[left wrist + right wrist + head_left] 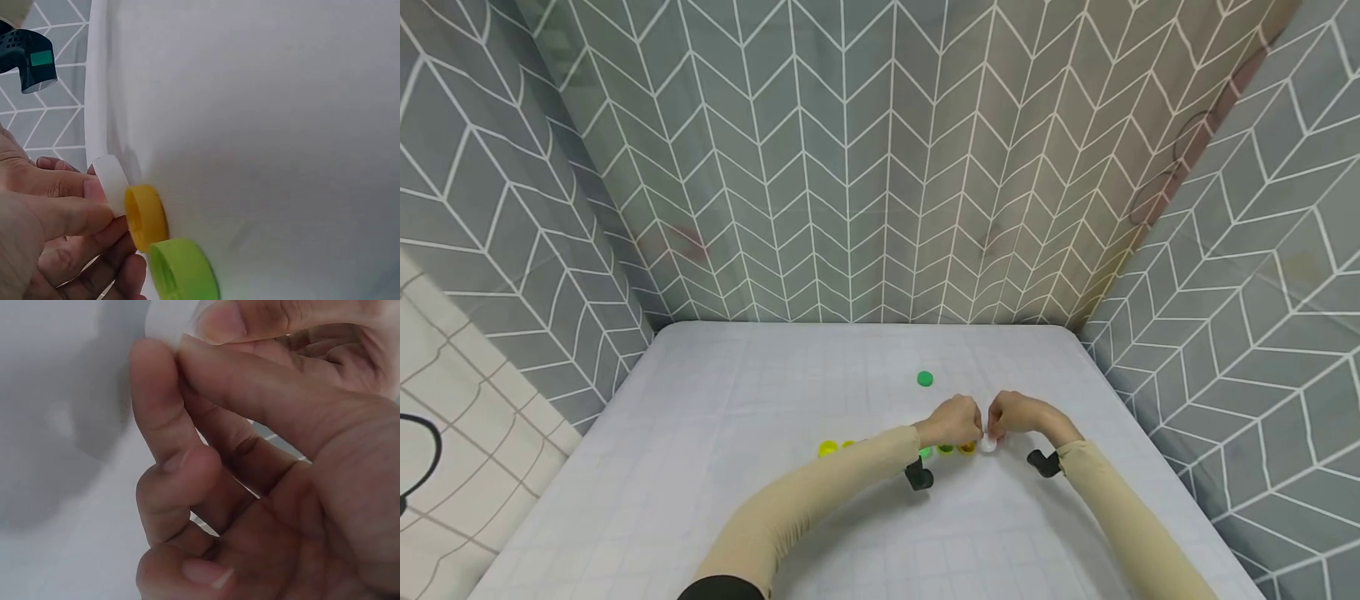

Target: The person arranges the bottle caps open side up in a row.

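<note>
In the head view, both hands meet over the right end of a row of plastic bottle caps on the table. My left hand [953,421] and my right hand [1018,414] pinch a white bottle cap [988,444] between thumb and fingers. In the left wrist view the white cap [112,181] stands on its edge, with an orange-yellow cap [147,219] right beside it and a lime green cap [184,269] after that. The right wrist view shows the thumb and forefinger of the right hand [250,462] at the lower side of the white cap [169,322].
A darker green cap [925,379] lies alone farther back on the white-covered table [760,375]. Yellow caps [827,448] continue the row to the left, partly hidden by the left forearm. Patterned grey curtains [865,167] border the table's back and sides.
</note>
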`<state>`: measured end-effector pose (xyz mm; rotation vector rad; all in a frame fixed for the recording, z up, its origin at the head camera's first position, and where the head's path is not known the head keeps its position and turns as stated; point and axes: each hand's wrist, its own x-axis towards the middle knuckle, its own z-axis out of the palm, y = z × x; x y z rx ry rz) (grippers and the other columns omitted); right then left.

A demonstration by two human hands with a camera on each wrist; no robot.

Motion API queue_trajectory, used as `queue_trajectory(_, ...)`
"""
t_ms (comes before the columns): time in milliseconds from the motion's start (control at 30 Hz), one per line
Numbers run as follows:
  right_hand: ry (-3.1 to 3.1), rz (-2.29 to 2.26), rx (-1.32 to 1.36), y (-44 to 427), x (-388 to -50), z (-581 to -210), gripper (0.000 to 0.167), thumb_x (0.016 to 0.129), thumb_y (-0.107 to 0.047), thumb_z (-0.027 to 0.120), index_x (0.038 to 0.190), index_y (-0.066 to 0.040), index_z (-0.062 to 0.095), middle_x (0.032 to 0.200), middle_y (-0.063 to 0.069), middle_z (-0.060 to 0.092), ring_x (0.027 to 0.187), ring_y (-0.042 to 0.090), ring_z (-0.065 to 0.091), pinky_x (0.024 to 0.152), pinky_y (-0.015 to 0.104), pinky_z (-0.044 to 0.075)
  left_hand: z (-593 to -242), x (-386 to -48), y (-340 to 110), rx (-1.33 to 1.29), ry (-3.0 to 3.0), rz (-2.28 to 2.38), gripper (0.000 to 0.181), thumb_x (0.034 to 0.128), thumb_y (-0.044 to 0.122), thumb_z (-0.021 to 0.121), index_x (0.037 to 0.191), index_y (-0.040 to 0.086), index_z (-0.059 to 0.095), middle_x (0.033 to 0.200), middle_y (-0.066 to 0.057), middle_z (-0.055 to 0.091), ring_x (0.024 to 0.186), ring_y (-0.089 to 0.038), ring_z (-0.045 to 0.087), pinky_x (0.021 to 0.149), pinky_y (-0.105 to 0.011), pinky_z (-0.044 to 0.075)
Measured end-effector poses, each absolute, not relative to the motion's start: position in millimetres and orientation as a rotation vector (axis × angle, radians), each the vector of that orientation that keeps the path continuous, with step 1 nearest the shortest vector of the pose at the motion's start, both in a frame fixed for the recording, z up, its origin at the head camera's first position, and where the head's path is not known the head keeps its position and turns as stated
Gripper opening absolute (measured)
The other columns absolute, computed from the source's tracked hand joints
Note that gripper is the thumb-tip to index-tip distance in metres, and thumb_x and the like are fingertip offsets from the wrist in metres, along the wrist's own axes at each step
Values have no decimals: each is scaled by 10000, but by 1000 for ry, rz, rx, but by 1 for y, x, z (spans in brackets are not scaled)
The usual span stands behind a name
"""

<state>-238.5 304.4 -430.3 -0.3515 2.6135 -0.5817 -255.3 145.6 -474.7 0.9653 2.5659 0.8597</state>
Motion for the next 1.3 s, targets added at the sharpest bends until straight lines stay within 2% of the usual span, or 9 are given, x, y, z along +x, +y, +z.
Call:
queue_trajectory(333,2613,-544,-299,303,-238,-435,79,777,-46,735,736,-60,669,686,6,671,659,122,506,642,267,385,-479,-255,147,976,2587,822,166,864,72,663,705,102,702,541,62,573,437,-29,454,420,-134,361)
queue_trajectory(600,2633,-541,-319,303,-238,-435,80,782,-46,730,742,-39,661,687,6,658,642,119,491,611,260,378,-481,-255,148,971,2590,840,131,875,91,670,757,87,727,561,63,599,435,-22,464,414,-128,367)
queue_trajectory(833,2641,-521,-342,300,-237,-434,62,777,-57,726,775,-66,665,731,-11,644,673,116,508,617,255,399,-480,-254,147,978,2585,844,160,880,120,688,727,78,714,525,74,534,434,-20,421,418,-133,335)
queue_trajectory(1100,2647,-478,-343,297,-237,-434,117,736,-45,754,772,-105,660,733,-19,611,664,121,520,596,250,418,-480,-253,146,984,2578,872,176,891,191,698,778,72,760,446,78,431,403,-35,368,406,-148,286)
queue_trajectory(1300,2645,-500,-351,298,-240,-434,113,732,-14,724,778,-98,664,737,-17,613,669,121,531,603,249,430,-480,-255,147,966,2591,850,169,898,160,681,772,69,748,459,75,452,414,-31,382,409,-140,297)
